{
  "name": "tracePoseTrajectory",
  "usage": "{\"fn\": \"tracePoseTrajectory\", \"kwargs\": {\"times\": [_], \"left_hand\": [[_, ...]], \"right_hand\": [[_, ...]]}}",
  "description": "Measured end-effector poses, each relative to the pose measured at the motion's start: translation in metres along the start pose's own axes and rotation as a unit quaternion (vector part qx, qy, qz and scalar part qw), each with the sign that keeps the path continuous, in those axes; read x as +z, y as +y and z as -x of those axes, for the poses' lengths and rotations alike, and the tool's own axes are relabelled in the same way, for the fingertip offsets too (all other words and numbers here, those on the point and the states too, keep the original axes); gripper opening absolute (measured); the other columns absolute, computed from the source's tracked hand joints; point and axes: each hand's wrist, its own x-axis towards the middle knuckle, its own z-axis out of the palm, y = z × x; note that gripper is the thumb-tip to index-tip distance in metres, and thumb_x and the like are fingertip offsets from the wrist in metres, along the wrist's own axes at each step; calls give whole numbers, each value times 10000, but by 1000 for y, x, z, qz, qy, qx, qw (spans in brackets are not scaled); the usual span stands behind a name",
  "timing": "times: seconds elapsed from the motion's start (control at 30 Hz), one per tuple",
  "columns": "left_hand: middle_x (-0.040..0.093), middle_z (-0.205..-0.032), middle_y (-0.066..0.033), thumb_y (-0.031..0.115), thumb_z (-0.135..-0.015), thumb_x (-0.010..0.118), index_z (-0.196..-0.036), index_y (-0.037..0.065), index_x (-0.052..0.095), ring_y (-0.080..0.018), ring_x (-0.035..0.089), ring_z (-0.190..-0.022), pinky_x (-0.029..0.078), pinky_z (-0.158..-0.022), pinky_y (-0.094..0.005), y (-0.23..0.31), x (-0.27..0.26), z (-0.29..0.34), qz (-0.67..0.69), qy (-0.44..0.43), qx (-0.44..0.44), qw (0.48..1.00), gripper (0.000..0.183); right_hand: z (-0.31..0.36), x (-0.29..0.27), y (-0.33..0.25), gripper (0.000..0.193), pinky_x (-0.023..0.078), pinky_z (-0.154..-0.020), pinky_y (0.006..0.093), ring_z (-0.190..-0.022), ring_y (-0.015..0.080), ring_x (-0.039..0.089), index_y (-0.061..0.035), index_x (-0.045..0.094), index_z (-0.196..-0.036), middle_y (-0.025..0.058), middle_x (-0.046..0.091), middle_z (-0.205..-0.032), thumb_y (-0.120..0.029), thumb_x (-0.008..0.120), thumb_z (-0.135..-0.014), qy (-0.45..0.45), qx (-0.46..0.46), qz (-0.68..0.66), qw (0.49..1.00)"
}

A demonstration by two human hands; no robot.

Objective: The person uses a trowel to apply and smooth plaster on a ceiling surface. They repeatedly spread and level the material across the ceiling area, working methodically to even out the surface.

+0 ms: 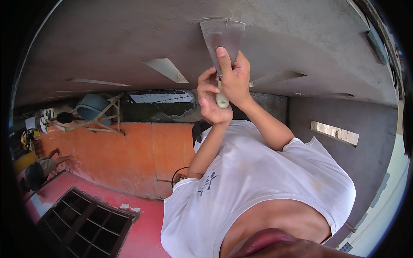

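A putty knife with a wide, flared metal blade and a pale handle points away from me, its broad edge at the grey plastered wall. My right hand grips it where blade meets handle, the thumb stretched flat along the blade. Around the handle's lower end curls my left hand, its fingers bent and its palm against the handle. A faint ridge of plaster shows along the blade's edge.
Slanted openings pierce the grey wall. At the left, a blue basin rests by a wooden frame. Behind me are an orange surface and a pink wall with a dark barred window. Another person is at far left.
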Motion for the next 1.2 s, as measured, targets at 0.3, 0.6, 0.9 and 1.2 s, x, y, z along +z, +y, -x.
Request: {"fn": "tracePoseTrajectory", "kwargs": {"times": [0.3, 0.6, 0.9, 1.2], "left_hand": [[606, -1151, -242, 492, -906, 342, -840, 53, 474, -367, 571, -1092, 454, -954, -493, 6, -5, -8, 34, 14, -12, 999, 463], [616, -1116, -216, 530, -922, 319, -916, 76, 499, -403, 533, -1178, 425, -985, -521, 12, -12, -22, 117, 50, -40, 991, 488], [543, -1253, -191, 595, -910, 332, -991, 95, 537, -330, 478, -1207, 370, -1027, -446, 10, -9, -19, 192, 19, -124, 973, 547], [503, -1298, -166, 621, -907, 349, -1043, 114, 525, -233, 477, -1096, 363, -1009, -405, 16, -14, -6, 219, -6, -191, 957, 554]], "right_hand": [[4, 6, 5, 285, 349, -475, 229, -551, 32, 455, -44, 583, -903, -36, 541, -674, -297, 559, -1032, 2, -16, -15, 1000], [7, 17, 21, 316, 391, -479, 231, -551, 49, 491, -47, 571, -905, -11, 568, -688, -332, 538, -1038, 34, -28, -42, 998], [2, 10, 16, 318, 405, -478, 235, -545, 49, 500, -42, 566, -905, -7, 568, -689, -330, 538, -1037, 14, -15, -31, 999], [10, 2, 11, 323, 398, -502, 233, -602, 47, 515, -31, 590, -917, -11, 588, -711, -329, 548, -1031, 2, 15, -27, 1000]]}}
